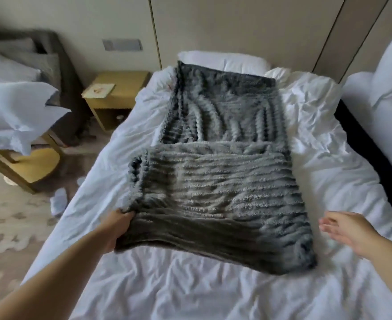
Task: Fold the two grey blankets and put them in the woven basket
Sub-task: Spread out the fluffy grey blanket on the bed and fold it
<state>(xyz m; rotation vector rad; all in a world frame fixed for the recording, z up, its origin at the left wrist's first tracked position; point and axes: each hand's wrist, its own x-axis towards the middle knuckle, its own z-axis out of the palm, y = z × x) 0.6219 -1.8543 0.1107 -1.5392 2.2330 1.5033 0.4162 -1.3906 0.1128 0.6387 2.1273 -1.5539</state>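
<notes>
blanket: the grey ribbed blanket [222, 181] lies lengthwise down the middle of the bed [329, 158], with its far end up by the white pillow [225, 60]. My read is it's laid flat there so the edges can be lined up before each fold.
layers: the near part is a doubled layer, and its far edge runs straight across the width about halfway up. Can't tell if it's one blanket folded back on itself or the second blanket laid on top.
left hand: the left hand [118, 225] grips the near-left corner, fingers curled into the fabric. That corner is lifted slightly off the duvet and the pile bunches up just above it. Probably pinching the stacked layers so they stay together.
right hand: the right hand [350, 229] holds nothing. Its fingers are loose and spread, just beside the near-right edge but not touching it. It's motion-blurred, so no finer detail.
step: judging by the hands, mid-fold. The left corner is secured and the right corner isn't.
next: needs a matching grip on the right corner so both sides move evenly.
risk: plush fleece is slippery and thick, so the layers may slide apart if it's lifted from one side only.
basket: the woven basket is not in view. Nothing is stowed as far as this view shows.
other: a wooden nightstand [118, 88] stands left of the bed.
</notes>
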